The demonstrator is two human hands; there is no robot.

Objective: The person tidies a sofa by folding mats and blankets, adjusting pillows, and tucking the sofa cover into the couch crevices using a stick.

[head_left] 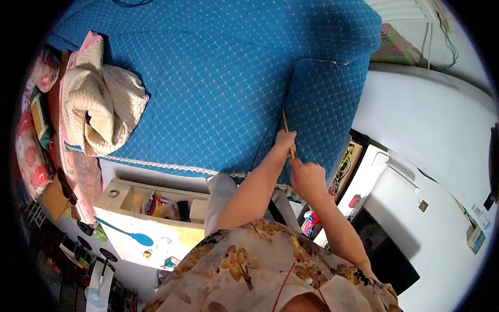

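Observation:
A thin wooden stick (pixel 285 122) runs through both of my hands, its far tip on the blue patterned cover (pixel 208 88). My left hand (pixel 285 141) is wrapped round the stick's middle. Lower down, my right hand (pixel 307 177) is closed at its near end. The tip lies at the crease where the cover meets a raised blue cushion-like section (pixel 325 104) on the right. How deep the tip goes into that crease, I cannot tell.
A crumpled cream quilted cloth (pixel 99 106) lies at the cover's left. Below it stands a cabinet with an open drawer (pixel 166 205) of small items and a blue fly swatter (pixel 138 238) against it. White furniture with a dark screen (pixel 384 249) is at right.

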